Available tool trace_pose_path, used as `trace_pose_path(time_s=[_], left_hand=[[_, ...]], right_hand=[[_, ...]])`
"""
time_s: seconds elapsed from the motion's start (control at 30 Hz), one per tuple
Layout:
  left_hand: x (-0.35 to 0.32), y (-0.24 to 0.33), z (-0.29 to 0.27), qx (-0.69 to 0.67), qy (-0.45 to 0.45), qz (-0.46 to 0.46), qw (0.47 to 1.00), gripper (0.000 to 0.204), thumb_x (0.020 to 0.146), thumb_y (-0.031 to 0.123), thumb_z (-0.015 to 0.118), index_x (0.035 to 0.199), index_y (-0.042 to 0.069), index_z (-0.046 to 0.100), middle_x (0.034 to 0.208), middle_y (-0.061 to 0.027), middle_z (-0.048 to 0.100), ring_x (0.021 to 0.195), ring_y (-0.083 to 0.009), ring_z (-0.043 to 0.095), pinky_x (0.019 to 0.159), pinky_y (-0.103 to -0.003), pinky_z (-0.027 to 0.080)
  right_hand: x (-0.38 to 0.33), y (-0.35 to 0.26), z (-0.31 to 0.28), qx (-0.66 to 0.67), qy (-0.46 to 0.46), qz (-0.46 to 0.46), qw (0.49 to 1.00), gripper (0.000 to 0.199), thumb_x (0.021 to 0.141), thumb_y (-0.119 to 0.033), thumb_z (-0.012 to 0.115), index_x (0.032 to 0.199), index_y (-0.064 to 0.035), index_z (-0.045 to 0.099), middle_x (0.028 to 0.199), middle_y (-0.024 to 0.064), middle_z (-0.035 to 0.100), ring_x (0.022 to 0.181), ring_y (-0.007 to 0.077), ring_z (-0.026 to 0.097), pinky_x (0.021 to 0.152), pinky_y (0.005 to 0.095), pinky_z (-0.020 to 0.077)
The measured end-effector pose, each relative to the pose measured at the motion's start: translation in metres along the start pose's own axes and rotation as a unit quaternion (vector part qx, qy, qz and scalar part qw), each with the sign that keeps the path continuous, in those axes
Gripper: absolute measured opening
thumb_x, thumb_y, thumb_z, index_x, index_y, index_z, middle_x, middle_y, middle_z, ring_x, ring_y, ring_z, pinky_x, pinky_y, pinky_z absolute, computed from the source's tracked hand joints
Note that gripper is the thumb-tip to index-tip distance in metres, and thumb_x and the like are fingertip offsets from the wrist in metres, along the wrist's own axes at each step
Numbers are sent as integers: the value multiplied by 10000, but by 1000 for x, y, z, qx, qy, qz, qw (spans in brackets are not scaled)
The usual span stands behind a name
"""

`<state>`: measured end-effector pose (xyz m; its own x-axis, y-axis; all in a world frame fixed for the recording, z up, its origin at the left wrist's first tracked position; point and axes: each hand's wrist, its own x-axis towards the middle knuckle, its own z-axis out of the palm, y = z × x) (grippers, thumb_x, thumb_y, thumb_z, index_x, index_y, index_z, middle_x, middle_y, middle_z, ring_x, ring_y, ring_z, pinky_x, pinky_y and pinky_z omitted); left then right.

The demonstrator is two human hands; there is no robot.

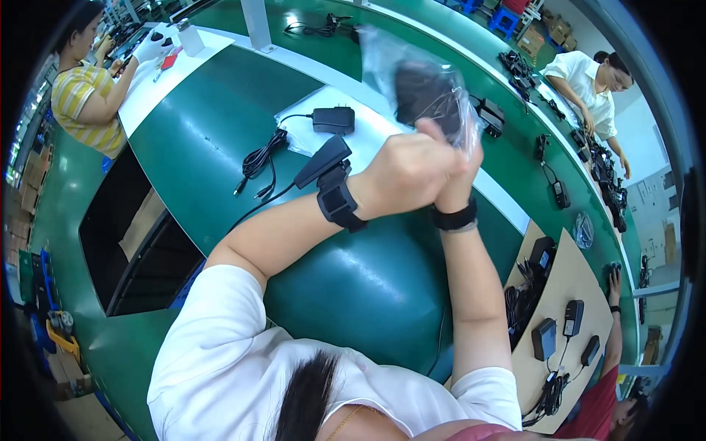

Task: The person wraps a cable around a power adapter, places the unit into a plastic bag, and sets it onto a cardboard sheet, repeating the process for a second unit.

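Both hands are raised over the green bench, together at the lower end of a clear plastic bag (379, 62) smeared by motion. Inside the bag is a dark bundle (426, 92), too blurred to make out. My left hand (408, 169) is closed on the bag's edge, thumb up. Behind it, my right hand (472, 158) grips the bag from the other side, its fingers partly hidden. To the left of my hands lies a black power adapter (333, 120) on a white sheet, with its coiled cable (263, 156) on the green surface.
At right, a cardboard box (540, 323) holds black adapters and cables. A green conveyor (529, 147) beyond carries more adapters and a small clear bag (583, 230). A metal post (256, 26) stands at the back. Other people work at left, far right and lower right.
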<state>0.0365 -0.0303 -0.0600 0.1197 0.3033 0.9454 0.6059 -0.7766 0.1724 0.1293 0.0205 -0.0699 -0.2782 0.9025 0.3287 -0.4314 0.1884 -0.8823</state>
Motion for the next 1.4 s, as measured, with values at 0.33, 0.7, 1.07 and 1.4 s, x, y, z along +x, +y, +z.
trace_pose_path(time_s=[0.33, 0.7, 1.07, 1.4], left_hand=[[-4, 3, 0, -29, 8, -76, 997, 146, 696, 122, 697, 755, 28, 601, 611, -70, 569, 585, -245, 582, 543, -315, 449], [18, -65, -52, -364, -23, -464, 807, 397, 860, 328, 564, 1043, -23, 541, 918, -52, 587, 839, -73, 518, 732, -222, 431], [-6, -26, -2, -287, 265, -389, 835, 481, 938, 405, 317, 1184, -5, 371, 1002, -115, 523, 928, -144, 512, 819, -247, 413], [-3, -55, -25, -256, 252, -389, 848, 389, 950, 367, 323, 1022, 8, 454, 876, -60, 511, 808, -125, 476, 766, -248, 407]], right_hand=[[17, 13, 7, 142, -121, 53, 981, 443, 883, -149, 486, 1269, 38, 373, 1161, 97, 509, 1019, 179, 521, 808, 266, 460], [2, -20, 28, -39, -104, 61, 992, 522, 759, -43, 578, 1244, 41, 404, 1018, 107, 561, 805, 162, 585, 626, 256, 509], [-12, 6, 38, -295, 27, -204, 933, 488, 787, -42, 566, 1227, 43, 370, 1113, 128, 494, 1004, 191, 499, 889, 310, 397], [-4, -18, 40, -390, -120, -96, 908, 497, 760, -156, 656, 1161, 58, 455, 1033, 148, 570, 887, 192, 566, 781, 296, 447]])
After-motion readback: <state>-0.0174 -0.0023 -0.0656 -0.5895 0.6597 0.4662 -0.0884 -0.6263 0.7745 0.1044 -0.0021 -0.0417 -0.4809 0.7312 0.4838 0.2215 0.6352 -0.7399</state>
